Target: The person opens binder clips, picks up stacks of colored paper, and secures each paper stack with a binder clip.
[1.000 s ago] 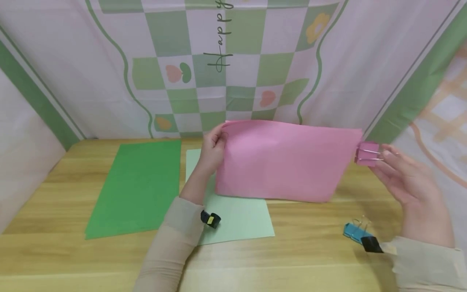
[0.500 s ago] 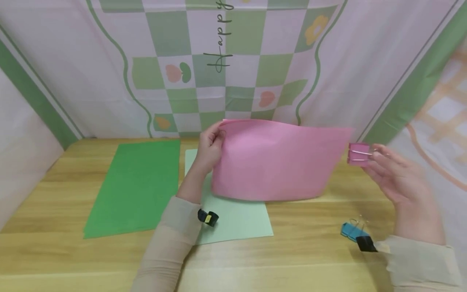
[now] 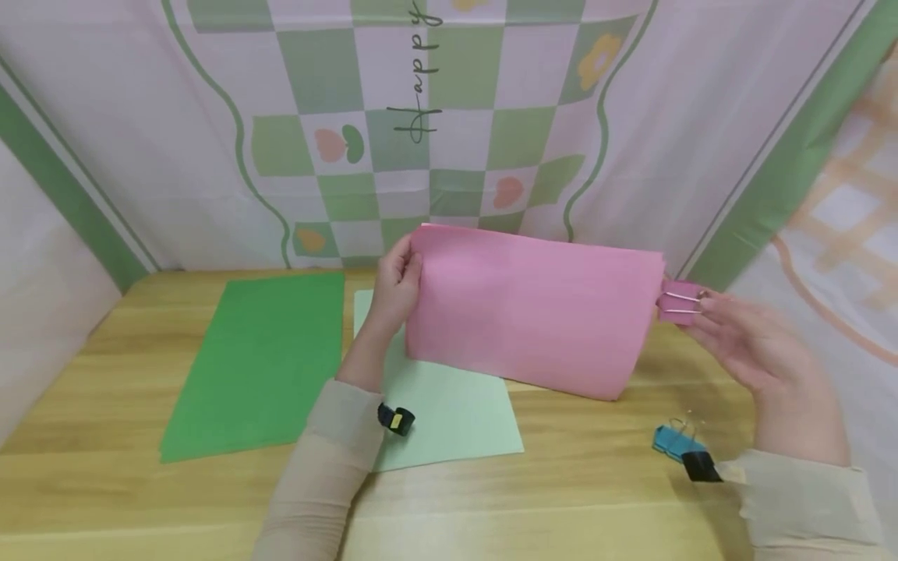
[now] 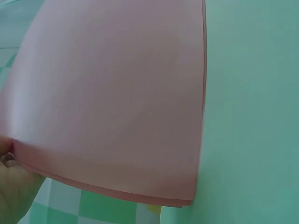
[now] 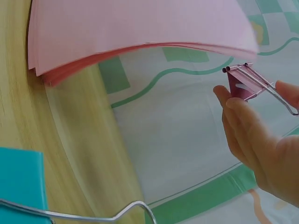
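Several stacked pink sheets (image 3: 533, 312) are held up above the table by the left hand (image 3: 394, 292), which pinches their left edge near the top corner. In the left wrist view the thumb and fingers (image 4: 16, 186) grip that edge of the pink sheets (image 4: 112, 102). The right hand (image 3: 765, 343) holds a pink binder clip (image 3: 679, 302) by its wire handles, beside the sheets' right edge. A small gap parts the clip (image 5: 247, 81) from the sheets (image 5: 140, 28) in the right wrist view, where the right hand (image 5: 261, 135) pinches it.
A dark green sheet (image 3: 259, 366) lies on the wooden table (image 3: 575, 483) at the left. Pale green paper (image 3: 456, 413) lies partly under the raised pink sheets. A blue binder clip (image 3: 677, 442) rests near the right cuff. Behind hangs a patterned curtain (image 3: 393, 187).
The right hand with the pink clip has moved left and slightly down, towards the sheets. The pink sheets have shifted a little left, and their right end has dipped.
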Action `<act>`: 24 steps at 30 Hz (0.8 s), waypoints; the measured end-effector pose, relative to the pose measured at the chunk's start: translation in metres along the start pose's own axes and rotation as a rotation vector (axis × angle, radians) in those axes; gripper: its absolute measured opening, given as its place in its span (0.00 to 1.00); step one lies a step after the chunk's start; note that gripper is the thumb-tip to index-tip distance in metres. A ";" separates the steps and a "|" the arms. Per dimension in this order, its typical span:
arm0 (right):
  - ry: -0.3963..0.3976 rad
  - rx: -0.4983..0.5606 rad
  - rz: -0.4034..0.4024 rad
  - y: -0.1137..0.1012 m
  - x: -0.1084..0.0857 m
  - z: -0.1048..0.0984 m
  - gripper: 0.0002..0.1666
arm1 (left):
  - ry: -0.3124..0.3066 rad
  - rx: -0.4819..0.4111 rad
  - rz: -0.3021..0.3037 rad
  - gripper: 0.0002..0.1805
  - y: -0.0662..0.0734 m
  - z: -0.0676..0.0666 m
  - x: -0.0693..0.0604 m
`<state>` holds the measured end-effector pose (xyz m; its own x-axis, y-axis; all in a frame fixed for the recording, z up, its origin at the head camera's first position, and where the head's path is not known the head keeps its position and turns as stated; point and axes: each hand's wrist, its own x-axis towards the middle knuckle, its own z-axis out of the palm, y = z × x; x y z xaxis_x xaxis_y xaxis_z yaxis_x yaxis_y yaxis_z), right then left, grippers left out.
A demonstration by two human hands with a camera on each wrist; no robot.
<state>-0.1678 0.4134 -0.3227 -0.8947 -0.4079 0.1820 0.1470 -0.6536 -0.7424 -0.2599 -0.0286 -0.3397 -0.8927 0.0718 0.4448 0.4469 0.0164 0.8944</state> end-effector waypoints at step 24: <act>-0.258 -0.017 -0.067 0.003 0.005 0.005 0.30 | -0.218 -0.078 -0.002 0.19 -0.003 -0.008 -0.001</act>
<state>-0.1702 0.4066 -0.3207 -0.7649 -0.5144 0.3876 0.0823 -0.6749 -0.7333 -0.2604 -0.0366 -0.3421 -0.8563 0.2855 0.4303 0.4323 -0.0597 0.8998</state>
